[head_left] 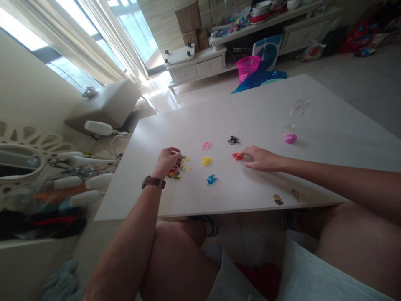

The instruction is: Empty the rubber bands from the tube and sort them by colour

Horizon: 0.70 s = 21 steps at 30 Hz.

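Note:
My left hand [169, 161] is over a mixed heap of small coloured rubber bands [177, 169] at the table's left. Its fingers are curled together; whatever may be between them is hidden. Beside a small red pile of bands [237, 156], my right hand [260, 159] rests with thumb and fingers apart, the fingertips touching the pile's edge. Between the hands lie a pink pile [207, 146], a yellow pile [206, 161] and a blue pile [211, 179]. A black pile [233, 140] sits just beyond the red one.
A clear plastic container [299, 108] lies on the white table [260, 113], with a pink lid-like object [290, 137] nearer me. A minion sticker [277, 200] is by the front edge. Past the far edge stand a pink basket [248, 67] and a low cabinet [200, 67].

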### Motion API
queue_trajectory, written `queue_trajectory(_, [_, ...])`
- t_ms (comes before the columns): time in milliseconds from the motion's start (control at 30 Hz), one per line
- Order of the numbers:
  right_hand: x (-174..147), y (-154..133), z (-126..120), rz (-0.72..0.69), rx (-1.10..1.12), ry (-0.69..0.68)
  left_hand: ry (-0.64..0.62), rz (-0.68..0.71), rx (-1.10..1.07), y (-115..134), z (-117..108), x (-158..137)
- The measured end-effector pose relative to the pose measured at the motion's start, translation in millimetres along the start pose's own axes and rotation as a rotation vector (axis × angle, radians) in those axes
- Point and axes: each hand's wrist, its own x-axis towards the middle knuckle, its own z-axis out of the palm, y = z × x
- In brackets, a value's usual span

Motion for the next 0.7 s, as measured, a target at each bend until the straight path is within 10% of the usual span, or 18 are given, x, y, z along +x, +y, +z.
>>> queue_trajectory(700, [-2.0, -4.8, -2.7, -0.072, 0.013, 0.063, 0.006, -0.007, 0.167, -37.6, 5.0, 4.3])
